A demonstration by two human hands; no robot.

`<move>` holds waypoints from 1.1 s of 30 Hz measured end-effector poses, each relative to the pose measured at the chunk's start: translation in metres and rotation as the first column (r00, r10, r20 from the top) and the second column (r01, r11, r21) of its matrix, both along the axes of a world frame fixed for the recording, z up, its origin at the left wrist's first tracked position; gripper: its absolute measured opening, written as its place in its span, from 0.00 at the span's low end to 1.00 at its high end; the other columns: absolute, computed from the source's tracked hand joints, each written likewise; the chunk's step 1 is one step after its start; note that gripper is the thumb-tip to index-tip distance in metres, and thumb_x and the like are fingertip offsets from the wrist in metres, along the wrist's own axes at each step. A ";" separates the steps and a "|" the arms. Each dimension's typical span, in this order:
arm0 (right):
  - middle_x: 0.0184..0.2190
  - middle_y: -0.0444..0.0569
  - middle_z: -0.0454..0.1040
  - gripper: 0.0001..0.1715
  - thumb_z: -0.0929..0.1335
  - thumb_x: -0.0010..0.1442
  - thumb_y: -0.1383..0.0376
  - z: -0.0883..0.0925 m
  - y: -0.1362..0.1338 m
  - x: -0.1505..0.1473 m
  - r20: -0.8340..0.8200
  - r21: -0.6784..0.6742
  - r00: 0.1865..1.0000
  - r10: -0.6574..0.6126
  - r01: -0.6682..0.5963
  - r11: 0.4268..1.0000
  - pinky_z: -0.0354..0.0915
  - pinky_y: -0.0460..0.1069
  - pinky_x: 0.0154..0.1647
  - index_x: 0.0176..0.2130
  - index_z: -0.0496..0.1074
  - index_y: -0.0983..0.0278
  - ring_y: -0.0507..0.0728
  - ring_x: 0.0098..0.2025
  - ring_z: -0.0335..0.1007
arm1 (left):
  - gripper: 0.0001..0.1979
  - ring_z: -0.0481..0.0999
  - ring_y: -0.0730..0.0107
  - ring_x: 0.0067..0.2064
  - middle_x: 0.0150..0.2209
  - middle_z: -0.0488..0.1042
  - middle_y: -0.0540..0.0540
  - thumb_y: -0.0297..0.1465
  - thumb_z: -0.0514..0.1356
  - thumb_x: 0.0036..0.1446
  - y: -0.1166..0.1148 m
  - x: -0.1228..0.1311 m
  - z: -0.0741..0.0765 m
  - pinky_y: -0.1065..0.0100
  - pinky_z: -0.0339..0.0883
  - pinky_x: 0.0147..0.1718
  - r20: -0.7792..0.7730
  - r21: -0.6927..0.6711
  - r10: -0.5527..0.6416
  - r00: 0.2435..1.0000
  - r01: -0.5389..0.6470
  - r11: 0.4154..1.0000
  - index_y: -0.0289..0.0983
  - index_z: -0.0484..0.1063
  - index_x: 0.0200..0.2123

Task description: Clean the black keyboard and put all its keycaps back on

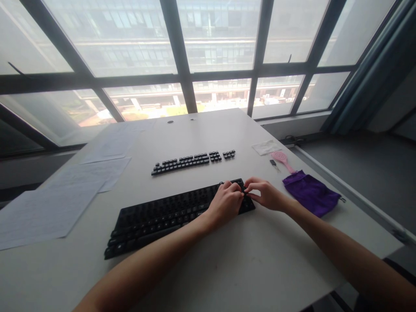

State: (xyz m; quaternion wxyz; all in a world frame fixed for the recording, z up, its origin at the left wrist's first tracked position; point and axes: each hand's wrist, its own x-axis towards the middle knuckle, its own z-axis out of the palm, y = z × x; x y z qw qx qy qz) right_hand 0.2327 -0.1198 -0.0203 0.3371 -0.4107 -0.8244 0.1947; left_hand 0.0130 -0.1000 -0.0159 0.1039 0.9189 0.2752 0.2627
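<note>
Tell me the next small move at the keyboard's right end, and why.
Probably a straight pull up on the key under the fingertips. Both the left hand and right hand pinch at the right end of the keyboard, and loose keycaps already lie in rows behind it.

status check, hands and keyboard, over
Left hand and right hand both on the right end of the black keyboard, fingers pinched there. Row of loose keycaps lies behind it. Purple pouch close right, not touching.

The left hand (225,203) covers the right end of the keyboard (156,219), so the keys beneath stay hidden. Whether the right hand (264,194) pinches anything is too small to tell.
</note>
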 end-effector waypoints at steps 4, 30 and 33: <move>0.44 0.52 0.75 0.05 0.69 0.65 0.69 0.001 0.001 -0.001 0.025 -0.002 1.000 -0.001 0.001 1.000 0.69 0.52 0.50 0.36 0.76 0.62 0.57 0.45 0.74 | 0.11 0.69 0.61 0.43 0.39 0.75 0.43 0.28 0.58 0.66 -0.002 0.000 0.001 0.60 0.67 0.46 -0.044 0.034 0.009 0.999 -0.007 0.999 0.37 0.80 0.34; 0.38 0.51 0.78 0.10 0.66 0.68 0.62 0.009 0.004 0.011 -0.166 0.023 0.961 -0.220 0.227 0.974 0.71 0.53 0.41 0.38 0.77 0.61 0.59 0.41 0.74 | 0.11 0.77 0.62 0.43 0.40 0.82 0.45 0.27 0.58 0.64 0.006 -0.039 0.044 0.61 0.70 0.48 0.039 -0.119 0.155 0.987 -0.149 0.982 0.39 0.82 0.41; 0.37 0.51 0.78 0.09 0.66 0.68 0.63 0.012 0.000 0.004 -0.117 0.028 0.978 -0.174 0.179 0.983 0.71 0.55 0.44 0.38 0.77 0.61 0.59 0.41 0.74 | 0.11 0.77 0.60 0.45 0.41 0.82 0.44 0.28 0.57 0.64 0.012 -0.089 0.058 0.59 0.70 0.49 0.021 -0.120 0.240 0.971 -0.235 0.964 0.39 0.81 0.41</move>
